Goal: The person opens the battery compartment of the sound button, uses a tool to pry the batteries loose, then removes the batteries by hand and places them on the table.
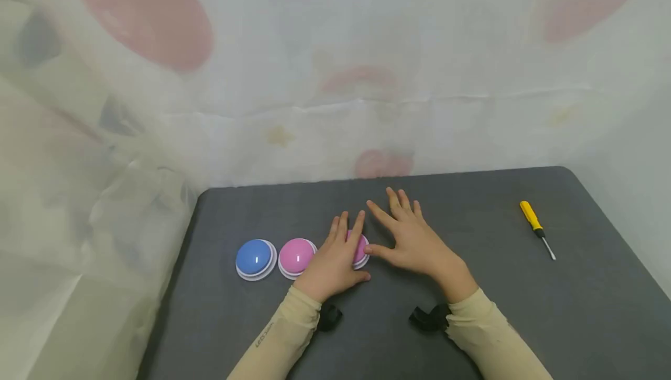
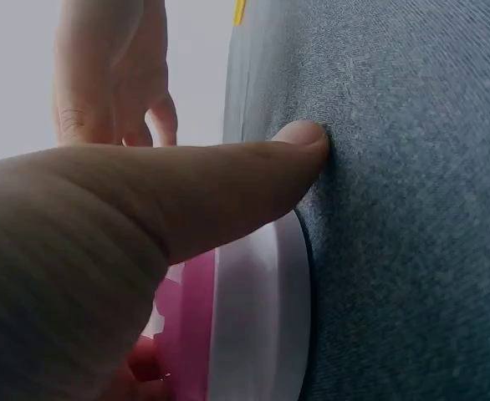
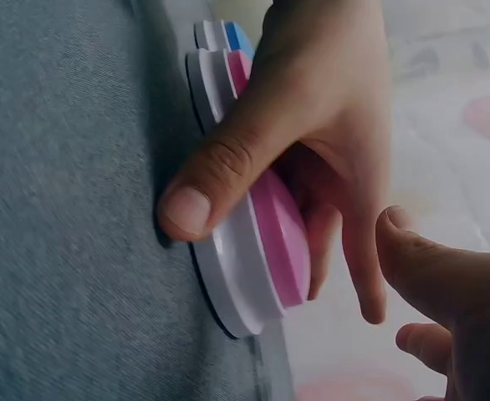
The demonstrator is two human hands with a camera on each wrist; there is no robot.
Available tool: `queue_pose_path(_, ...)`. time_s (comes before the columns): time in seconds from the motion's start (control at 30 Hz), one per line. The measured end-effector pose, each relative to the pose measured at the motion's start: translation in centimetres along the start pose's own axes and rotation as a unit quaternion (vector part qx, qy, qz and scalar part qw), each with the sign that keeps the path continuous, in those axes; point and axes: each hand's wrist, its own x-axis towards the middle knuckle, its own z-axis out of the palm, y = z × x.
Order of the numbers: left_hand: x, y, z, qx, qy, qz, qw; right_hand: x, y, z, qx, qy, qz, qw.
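In the head view's lower middle, the left hand [image 1: 330, 266] reaches upward, fingers extended, thumb pointing right. Just right of it, the right hand [image 1: 411, 243] spreads its fingers, thumb pointing left. The left forearm [image 1: 278, 333] and right forearm [image 1: 495, 333] slant inward from the bottom edge.

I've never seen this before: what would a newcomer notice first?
Probably the left hand, spread over a pink button near the centre, and the right hand beside it. Further left sit a second pink button and a blue button. A yellow-handled screwdriver lies alone at right.

Dark grey tabletop [image 1: 587, 316], blue button [image 1: 254, 257], two pink buttons [image 1: 296, 255], yellow-handled screwdriver [image 1: 530, 215]
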Motion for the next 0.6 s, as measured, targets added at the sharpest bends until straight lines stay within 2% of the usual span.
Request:
queue_pose_path(0.33,-0.3,-0.6,0.4,-0.045,0.022,0.014,0.9986,0.5,-0.6,2.4,0.028,-0.015,-0.056,0.998)
queue_pose_path(0.6,-1.1,-1.2,1.8,-0.06,0.066,0.038,0.9952,0.2,-0.3,4.2,0.112,-0.038,-0.096,0.988)
